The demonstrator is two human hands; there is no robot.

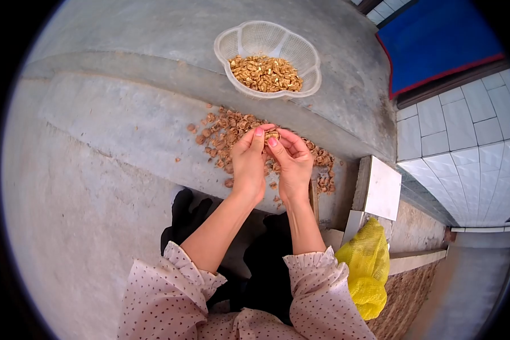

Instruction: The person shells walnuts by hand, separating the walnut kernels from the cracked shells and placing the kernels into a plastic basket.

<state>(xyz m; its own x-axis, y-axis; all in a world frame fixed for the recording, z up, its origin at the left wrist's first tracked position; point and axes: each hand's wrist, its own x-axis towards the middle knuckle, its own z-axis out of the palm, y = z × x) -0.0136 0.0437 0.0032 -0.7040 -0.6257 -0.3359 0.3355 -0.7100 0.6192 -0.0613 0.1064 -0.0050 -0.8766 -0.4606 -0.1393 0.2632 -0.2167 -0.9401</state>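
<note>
Between the fingertips of both hands is a walnut (272, 135), pale brown and partly covered by the thumbs. My left hand (250, 156) pinches it from the left, and my right hand (292, 161) grips it from the right, its thumb pressed on the front. Below and around the hands, a heap of broken walnut shells (226, 133) is spread over the concrete step. Beyond them, on the higher step, stands a white plastic basket (237, 42) with a scalloped rim. Shelled walnut kernels (266, 73) lie in it.
A yellow mesh bag (365, 263) sits at my right beside a white-tiled block (383, 188). The concrete step (113, 113) runs to the left. At the upper right, a blue cloth (439, 42) with a red edge hangs by a white tiled wall (464, 119).
</note>
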